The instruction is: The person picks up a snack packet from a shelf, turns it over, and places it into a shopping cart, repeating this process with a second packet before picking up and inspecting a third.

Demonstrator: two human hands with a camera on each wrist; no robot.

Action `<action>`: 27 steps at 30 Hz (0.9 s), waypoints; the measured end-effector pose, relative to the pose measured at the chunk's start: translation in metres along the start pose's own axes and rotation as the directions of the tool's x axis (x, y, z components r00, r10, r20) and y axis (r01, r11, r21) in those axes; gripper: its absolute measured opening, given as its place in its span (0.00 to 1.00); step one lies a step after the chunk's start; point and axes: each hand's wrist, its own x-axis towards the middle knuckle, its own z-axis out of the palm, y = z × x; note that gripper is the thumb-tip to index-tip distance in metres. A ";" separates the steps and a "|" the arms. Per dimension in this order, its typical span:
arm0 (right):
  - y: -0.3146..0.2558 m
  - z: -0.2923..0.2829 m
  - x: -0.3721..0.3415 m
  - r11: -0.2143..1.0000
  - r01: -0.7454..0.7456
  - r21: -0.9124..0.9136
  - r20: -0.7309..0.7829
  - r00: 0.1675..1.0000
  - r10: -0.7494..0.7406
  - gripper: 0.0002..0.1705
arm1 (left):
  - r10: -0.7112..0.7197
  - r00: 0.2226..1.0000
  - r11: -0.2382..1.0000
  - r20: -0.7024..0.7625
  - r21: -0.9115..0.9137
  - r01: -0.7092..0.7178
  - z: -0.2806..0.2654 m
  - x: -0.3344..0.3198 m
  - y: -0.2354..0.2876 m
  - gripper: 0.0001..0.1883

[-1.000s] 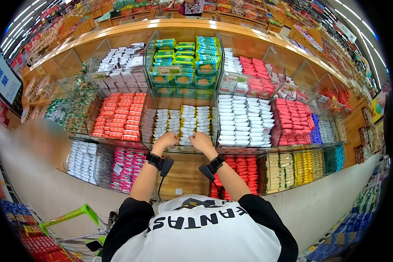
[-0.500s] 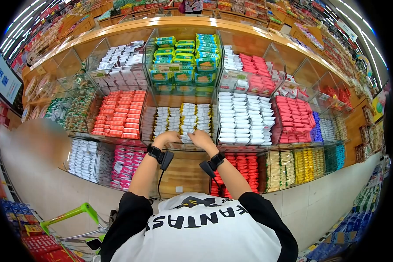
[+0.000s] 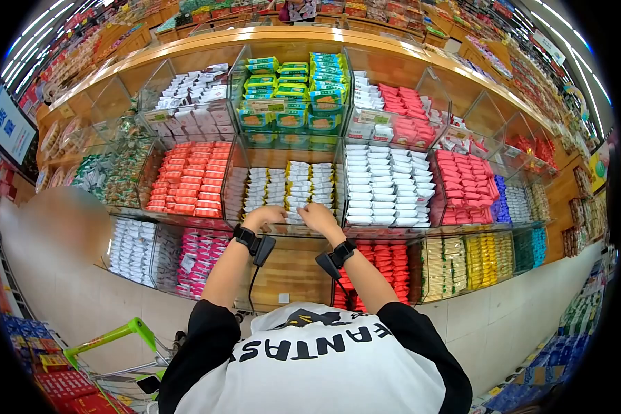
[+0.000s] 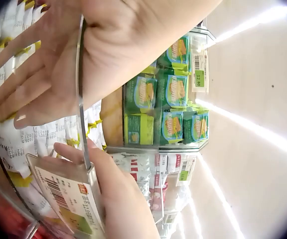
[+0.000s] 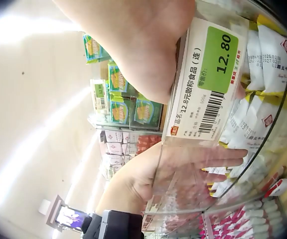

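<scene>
Left hand [image 3: 266, 219]: fingers outstretched, gripping nothing.
White packets [image 3: 299, 185]: before both hands, in the middle bin [image 3: 269, 160]; probably light, soft, slippery, crushable, best pinched at one end.
Price tag [image 5: 203, 82]: reads 12.80, 500g.
Right hand [image 3: 320, 218]: fingers hidden behind the tag; cannot tell its grip.

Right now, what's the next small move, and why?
Probably nudge the front packets into line with the left hand: they slant unevenly, and its straight fingers are right at them. The right hand is harder to judge: the tag hides its grip in the right wrist view.
</scene>
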 end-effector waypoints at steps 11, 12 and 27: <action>0.003 0.003 0.000 1.000 0.027 -0.013 -0.035 0.999 -0.027 0.23 | 0.279 0.957 0.772 -0.085 0.613 -0.171 0.005 0.030 0.003 0.24; 0.002 0.002 0.000 0.999 0.033 -0.020 -0.061 0.998 -0.034 0.22 | 0.282 0.956 0.770 -0.085 0.614 -0.172 0.006 0.035 0.001 0.24; -0.001 -0.003 0.000 0.999 0.022 0.031 0.009 1.000 -0.023 0.20 | 0.441 0.878 0.811 -0.187 0.502 -0.300 0.008 0.035 -0.006 0.11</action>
